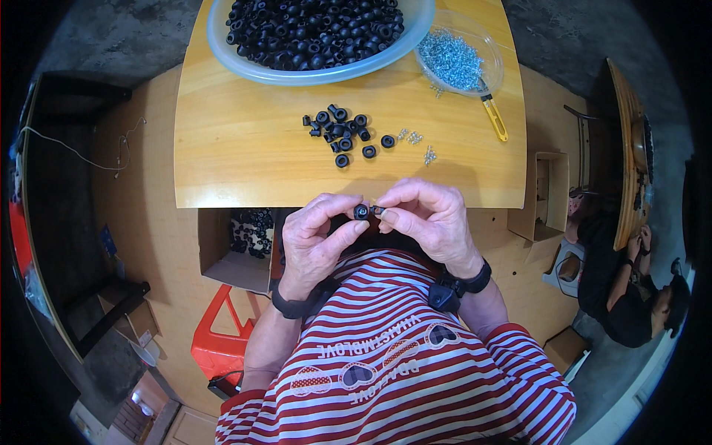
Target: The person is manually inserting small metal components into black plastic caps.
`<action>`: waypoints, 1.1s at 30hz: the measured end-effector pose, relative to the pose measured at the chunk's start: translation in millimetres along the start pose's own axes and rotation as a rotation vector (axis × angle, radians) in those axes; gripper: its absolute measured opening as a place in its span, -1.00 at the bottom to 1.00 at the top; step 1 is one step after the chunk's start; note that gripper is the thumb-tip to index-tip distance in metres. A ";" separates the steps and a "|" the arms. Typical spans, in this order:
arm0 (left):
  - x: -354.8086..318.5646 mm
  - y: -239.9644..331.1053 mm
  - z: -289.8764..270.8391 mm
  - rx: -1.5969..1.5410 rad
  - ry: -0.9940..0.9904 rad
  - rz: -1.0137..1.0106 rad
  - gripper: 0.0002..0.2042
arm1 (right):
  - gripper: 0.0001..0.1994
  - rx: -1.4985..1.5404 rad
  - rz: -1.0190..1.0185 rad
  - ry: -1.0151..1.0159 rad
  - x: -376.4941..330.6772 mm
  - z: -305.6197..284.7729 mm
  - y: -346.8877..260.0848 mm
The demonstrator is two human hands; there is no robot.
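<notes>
My left hand (317,241) pinches a round black plastic part (361,212) with a bright spot at its centre, just off the table's near edge. Close beside it, my right hand (430,222) has thumb and fingertips closed on a small black piece (377,211); the two pieces nearly meet or touch, I cannot tell which. Beyond my hands lies a loose group of black plastic parts (345,144), some ring-shaped, some knob-like. Several small silver screws (414,138) are scattered to the right of them.
A large pale basin (319,76) of black parts stands at the table's (245,148) far side. Right of it are a clear bowl (495,70) of screws and a yellow utility knife (495,119). Below are a cardboard box (226,267) and red stool (215,341). Another person (627,311) sits at right.
</notes>
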State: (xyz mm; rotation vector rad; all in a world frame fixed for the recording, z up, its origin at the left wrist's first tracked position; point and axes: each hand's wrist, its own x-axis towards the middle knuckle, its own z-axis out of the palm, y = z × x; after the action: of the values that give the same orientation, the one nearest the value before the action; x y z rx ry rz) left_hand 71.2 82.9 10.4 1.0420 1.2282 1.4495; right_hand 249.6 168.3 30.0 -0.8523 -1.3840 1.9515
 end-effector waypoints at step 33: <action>0.9 2.4 2.7 0.324 -0.015 0.106 -0.70 | -0.88 -0.063 0.095 -0.011 -1.6 -1.6 0.2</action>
State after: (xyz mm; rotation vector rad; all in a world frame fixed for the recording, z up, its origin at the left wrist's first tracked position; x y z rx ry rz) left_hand 73.4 84.1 13.1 1.3498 1.4475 1.3448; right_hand 251.8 168.0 29.7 -0.9544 -1.4414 1.9955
